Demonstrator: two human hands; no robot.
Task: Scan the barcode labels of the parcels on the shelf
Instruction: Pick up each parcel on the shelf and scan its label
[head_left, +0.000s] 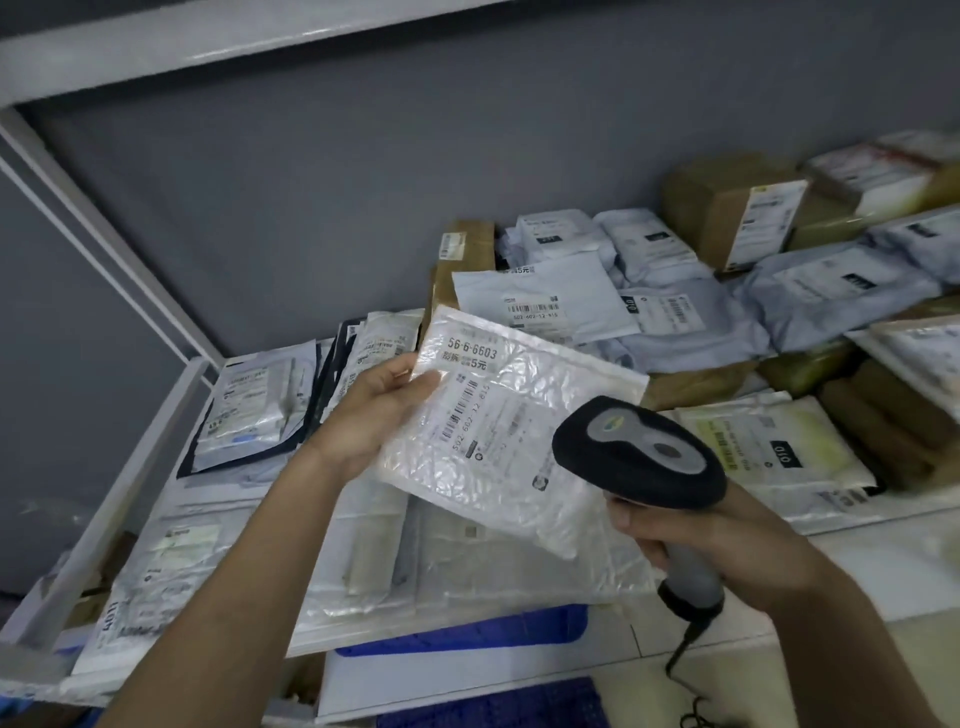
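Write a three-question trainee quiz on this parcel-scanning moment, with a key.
1. True or false: the left hand holds the clear bubble mailer by its edge.
2. What does the right hand grip? A) scanner B) marker C) tape
3. The number printed large on the held mailer's label is ____.

Key: 1 true; 2 A, the handheld scanner; 3 56-6-6603.

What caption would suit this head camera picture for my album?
Left hand holds a clear bubble mailer up while the right hand aims a barcode scanner at its label.
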